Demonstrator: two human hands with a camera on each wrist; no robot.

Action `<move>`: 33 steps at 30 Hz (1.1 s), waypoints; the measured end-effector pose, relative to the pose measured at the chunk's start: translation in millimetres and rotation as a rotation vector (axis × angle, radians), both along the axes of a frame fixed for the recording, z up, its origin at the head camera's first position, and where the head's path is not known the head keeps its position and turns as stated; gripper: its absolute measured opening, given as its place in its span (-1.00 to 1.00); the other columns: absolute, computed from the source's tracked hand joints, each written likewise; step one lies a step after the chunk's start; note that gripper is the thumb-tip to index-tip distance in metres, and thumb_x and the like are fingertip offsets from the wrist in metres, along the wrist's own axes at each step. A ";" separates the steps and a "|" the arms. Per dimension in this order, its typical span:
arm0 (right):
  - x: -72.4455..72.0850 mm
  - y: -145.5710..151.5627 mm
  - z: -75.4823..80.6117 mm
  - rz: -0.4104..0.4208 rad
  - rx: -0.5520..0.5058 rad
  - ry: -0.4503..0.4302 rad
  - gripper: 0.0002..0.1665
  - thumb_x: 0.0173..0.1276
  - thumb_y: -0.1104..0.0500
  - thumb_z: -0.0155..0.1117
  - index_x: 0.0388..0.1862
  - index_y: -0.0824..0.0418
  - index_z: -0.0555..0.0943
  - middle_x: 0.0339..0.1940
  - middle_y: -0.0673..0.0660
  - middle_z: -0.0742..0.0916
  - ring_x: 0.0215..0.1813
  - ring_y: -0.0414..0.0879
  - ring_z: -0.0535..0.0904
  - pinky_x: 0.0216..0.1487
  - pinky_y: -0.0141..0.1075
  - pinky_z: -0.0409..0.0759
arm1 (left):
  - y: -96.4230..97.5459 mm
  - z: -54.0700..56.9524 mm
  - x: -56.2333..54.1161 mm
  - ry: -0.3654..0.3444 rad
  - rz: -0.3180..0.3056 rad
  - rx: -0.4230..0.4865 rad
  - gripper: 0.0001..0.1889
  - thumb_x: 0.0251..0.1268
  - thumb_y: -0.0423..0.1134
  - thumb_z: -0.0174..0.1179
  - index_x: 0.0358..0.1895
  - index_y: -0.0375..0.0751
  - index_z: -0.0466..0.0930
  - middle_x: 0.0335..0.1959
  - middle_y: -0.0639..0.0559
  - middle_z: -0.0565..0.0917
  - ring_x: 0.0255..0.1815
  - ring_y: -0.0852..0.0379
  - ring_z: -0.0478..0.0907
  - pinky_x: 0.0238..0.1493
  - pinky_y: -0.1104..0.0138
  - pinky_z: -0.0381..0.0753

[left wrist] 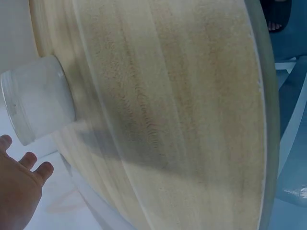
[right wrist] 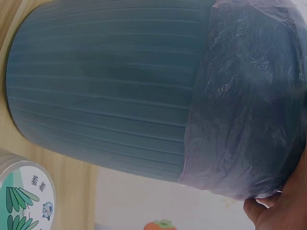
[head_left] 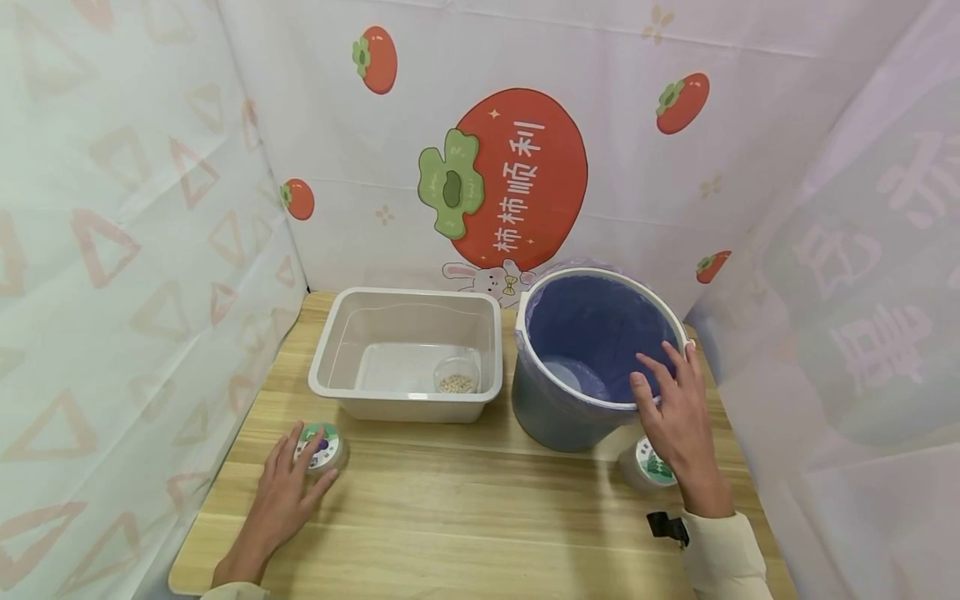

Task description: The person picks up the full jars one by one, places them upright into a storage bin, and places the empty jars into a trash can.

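Observation:
In the head view my left hand (head_left: 281,496) is spread beside and partly over a clear round jar (head_left: 322,448) with a printed lid. From the left wrist, its fingertips show right at the jar's (left wrist: 38,98) lid end. My right hand (head_left: 678,417) reaches over the right rim of a blue bin (head_left: 558,425) lined with a thin plastic bag, fingers spread above the opening. The right wrist view shows its fingertips (right wrist: 256,208) close to the bag's (right wrist: 240,110) edge. Below that hand stands a second jar (head_left: 651,467) with a green-and-white lid.
A cream rectangular tub (head_left: 412,408) stands at the back, left of the bin, with a small clear cup of pale kernels (head_left: 456,384) in its right corner. Printed cloth walls (head_left: 480,50) enclose the wooden table (head_left: 465,517) at the back and sides.

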State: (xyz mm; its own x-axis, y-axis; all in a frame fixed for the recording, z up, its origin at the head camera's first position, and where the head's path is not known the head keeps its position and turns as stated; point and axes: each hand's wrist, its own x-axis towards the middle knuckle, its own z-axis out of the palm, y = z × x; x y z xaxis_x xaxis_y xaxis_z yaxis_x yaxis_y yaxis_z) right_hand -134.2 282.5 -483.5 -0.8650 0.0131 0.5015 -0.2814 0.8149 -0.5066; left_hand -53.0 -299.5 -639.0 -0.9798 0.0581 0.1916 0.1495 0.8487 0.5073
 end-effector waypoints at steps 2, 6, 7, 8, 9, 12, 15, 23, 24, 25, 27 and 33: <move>0.4 -0.1 0.1 -0.001 -0.001 -0.002 -0.47 0.70 -0.05 0.18 0.30 0.34 0.71 0.60 0.51 0.46 0.81 0.46 -0.01 0.72 0.43 0.02 | 0.2 -2.1 0.1 -0.009 0.003 0.001 -0.18 0.53 -0.01 0.36 0.73 -0.07 0.23 0.73 -0.47 0.08 0.62 -0.67 0.05 0.39 -0.63 0.15; 0.3 0.0 -0.1 -0.005 0.006 -0.004 -0.48 0.70 -0.05 0.18 0.30 0.34 0.71 0.61 0.51 0.47 0.80 0.47 0.00 0.72 0.43 0.02 | 0.7 -5.7 1.1 -0.029 0.009 0.002 -0.17 0.53 -0.01 0.37 0.74 -0.08 0.21 0.73 -0.47 0.06 0.62 -0.65 0.05 0.36 -0.64 0.19; 0.1 0.0 -0.2 -0.007 0.006 -0.007 -0.48 0.70 -0.05 0.18 0.30 0.33 0.71 0.61 0.50 0.46 0.80 0.46 0.00 0.73 0.43 0.02 | 0.8 -6.6 1.4 -0.032 0.009 0.005 -0.16 0.53 -0.01 0.37 0.74 -0.08 0.21 0.73 -0.48 0.06 0.62 -0.66 0.05 0.35 -0.64 0.21; 0.0 0.0 -0.3 -0.008 0.007 -0.009 -0.47 0.70 -0.05 0.18 0.31 0.33 0.71 0.61 0.50 0.46 0.81 0.46 0.00 0.72 0.43 0.02 | 0.8 -7.6 1.6 -0.033 0.009 0.008 -0.15 0.53 -0.01 0.38 0.74 -0.08 0.20 0.73 -0.49 0.05 0.61 -0.66 0.05 0.34 -0.65 0.22; 0.0 0.0 -0.4 -0.009 0.007 -0.011 -0.47 0.70 -0.05 0.18 0.31 0.32 0.71 0.62 0.50 0.46 0.81 0.45 0.00 0.72 0.43 0.02 | 0.7 -8.8 1.8 -0.034 0.009 0.010 -0.15 0.52 -0.02 0.38 0.74 -0.08 0.20 0.72 -0.50 0.05 0.61 -0.66 0.05 0.33 -0.65 0.23; 0.2 0.1 -0.5 -0.010 0.003 -0.016 -0.47 0.71 -0.06 0.17 0.31 0.32 0.71 0.63 0.49 0.45 0.81 0.44 -0.02 0.72 0.44 0.03 | 0.4 -12.2 1.4 -0.026 0.011 0.017 -0.14 0.50 -0.04 0.41 0.74 -0.09 0.21 0.72 -0.51 0.04 0.60 -0.67 0.06 0.30 -0.65 0.27; 0.0 0.2 -0.4 -0.012 0.003 -0.018 -0.47 0.71 -0.06 0.17 0.31 0.32 0.71 0.63 0.48 0.45 0.82 0.43 -0.02 0.72 0.44 0.03 | 0.3 -15.6 0.5 -0.010 0.013 0.017 -0.13 0.48 -0.06 0.43 0.73 -0.09 0.21 0.72 -0.51 0.04 0.60 -0.66 0.08 0.29 -0.64 0.29; 0.2 0.0 0.4 -0.010 0.005 -0.021 -0.47 0.71 -0.06 0.16 0.32 0.32 0.70 0.63 0.49 0.45 0.82 0.43 -0.03 0.71 0.45 0.02 | 3.2 -22.5 -0.2 0.029 0.027 0.042 -0.12 0.46 -0.17 0.46 0.73 -0.14 0.21 0.72 -0.51 0.02 0.55 -0.69 0.13 0.25 -0.65 0.34; 0.1 0.0 0.4 -0.011 0.005 -0.022 -0.47 0.71 -0.06 0.16 0.32 0.32 0.70 0.63 0.48 0.45 0.82 0.43 -0.03 0.71 0.46 0.02 | 4.1 -22.6 -0.3 0.030 0.029 0.048 -0.13 0.46 -0.19 0.46 0.73 -0.14 0.21 0.72 -0.52 0.02 0.55 -0.70 0.14 0.25 -0.66 0.34; 0.2 0.1 0.3 -0.011 0.005 -0.023 -0.47 0.71 -0.06 0.16 0.32 0.32 0.70 0.63 0.48 0.45 0.82 0.43 -0.03 0.71 0.46 0.02 | 4.7 -22.9 -0.3 0.030 0.033 0.054 -0.13 0.47 -0.21 0.45 0.73 -0.14 0.21 0.72 -0.52 0.02 0.54 -0.72 0.14 0.25 -0.66 0.33; 0.3 0.1 0.3 -0.012 0.006 -0.024 -0.47 0.71 -0.06 0.16 0.32 0.32 0.70 0.63 0.48 0.45 0.82 0.43 -0.04 0.71 0.46 0.03 | 6.0 -23.9 -0.6 0.032 0.042 0.066 -0.14 0.47 -0.23 0.44 0.74 -0.13 0.21 0.72 -0.53 0.02 0.53 -0.74 0.16 0.24 -0.67 0.34; 0.8 0.1 0.0 -0.015 0.006 -0.022 -0.46 0.71 -0.07 0.17 0.32 0.31 0.71 0.62 0.48 0.46 0.82 0.42 -0.02 0.71 0.44 0.03 | 8.4 -28.1 -1.8 0.075 0.054 0.085 -0.20 0.47 -0.31 0.41 0.70 -0.17 0.27 0.69 -0.56 0.08 0.47 -0.78 0.24 0.19 -0.65 0.39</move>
State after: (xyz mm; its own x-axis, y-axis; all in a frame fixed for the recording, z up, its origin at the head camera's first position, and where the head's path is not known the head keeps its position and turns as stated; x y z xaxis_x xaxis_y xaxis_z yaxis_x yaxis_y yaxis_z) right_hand -133.4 282.6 -483.5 -0.8755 0.0230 0.4827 -0.2580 0.8223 -0.5072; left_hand -54.9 -291.1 -667.1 -0.9637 -0.0144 0.2666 0.1447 0.8109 0.5670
